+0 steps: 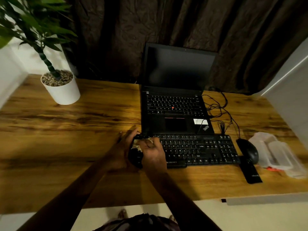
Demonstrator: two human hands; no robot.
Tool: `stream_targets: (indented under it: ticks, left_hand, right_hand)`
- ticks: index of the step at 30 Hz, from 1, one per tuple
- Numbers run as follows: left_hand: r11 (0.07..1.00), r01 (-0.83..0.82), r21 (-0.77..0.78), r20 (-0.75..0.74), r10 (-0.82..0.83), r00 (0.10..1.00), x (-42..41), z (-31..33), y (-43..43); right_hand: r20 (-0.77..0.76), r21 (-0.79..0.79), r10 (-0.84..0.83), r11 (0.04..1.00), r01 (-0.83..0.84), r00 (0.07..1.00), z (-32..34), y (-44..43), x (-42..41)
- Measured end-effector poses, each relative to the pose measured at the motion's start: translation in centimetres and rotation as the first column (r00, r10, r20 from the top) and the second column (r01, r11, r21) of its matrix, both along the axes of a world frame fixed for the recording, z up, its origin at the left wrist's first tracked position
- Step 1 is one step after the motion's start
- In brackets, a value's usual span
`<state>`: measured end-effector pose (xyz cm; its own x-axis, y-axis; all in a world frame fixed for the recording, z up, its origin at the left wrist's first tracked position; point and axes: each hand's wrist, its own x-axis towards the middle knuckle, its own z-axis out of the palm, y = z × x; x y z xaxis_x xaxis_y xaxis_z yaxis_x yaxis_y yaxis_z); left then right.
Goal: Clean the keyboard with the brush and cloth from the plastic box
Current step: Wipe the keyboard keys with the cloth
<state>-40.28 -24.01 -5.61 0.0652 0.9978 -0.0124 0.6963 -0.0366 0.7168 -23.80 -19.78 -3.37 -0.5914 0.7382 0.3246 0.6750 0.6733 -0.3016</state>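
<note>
Bench point(66, 130) of wood grain carries everything, and the keyboard point(196, 150) lies along its near middle with its long axis running left to right, just in front of an open laptop point(175, 114). Both hands work at the keyboard's left end, so nearly its whole length stretches away to the right of them. The right hand point(153, 152) is curled tight on a pale cloth point(138, 144) pressed onto the left keys; the left hand point(123, 145) grips the keyboard's left edge with fingers wrapped over it, steadying it. By my judgement the wiping has to travel rightward along that axis, and the right hand is the nearer one for it. At the far right, beyond the mouse point(248, 150), sits the plastic box point(275, 155), well apart from both hands; a red shape beside it may be the brush, too blurred to tell.
</note>
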Motion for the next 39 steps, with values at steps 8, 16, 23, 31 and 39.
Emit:
stream_targets:
  ticks: [8,16,23,31,39]
  left_hand:
    - [0.998,-0.039,-0.043,0.004,0.039,0.999,0.2,0.0,0.3]
    - [1.0,-0.012,0.01,-0.036,0.012,0.999,0.2,-0.2,0.2]
    - [1.0,-0.02,-0.002,0.011,0.02,1.0,0.4,0.3,0.2]
    - [1.0,-0.017,0.007,0.014,0.017,1.0,0.3,0.1,0.0]
    - [0.999,-0.029,-0.042,0.025,0.03,0.999,0.4,0.5,0.1]
  right_hand:
    - [0.012,0.116,0.067,0.991,-0.068,0.998,-0.7,0.9,3.7]
    - [-0.047,0.066,0.066,0.996,-0.063,0.997,-1.0,-0.9,1.0]
    - [-0.018,0.066,0.013,0.998,-0.011,1.0,-0.8,-0.5,3.3]
    - [-0.007,0.083,0.009,0.997,-0.008,1.0,-0.9,-1.3,2.8]
    - [0.026,0.072,-0.147,0.987,0.145,0.989,-1.0,-0.2,5.8]
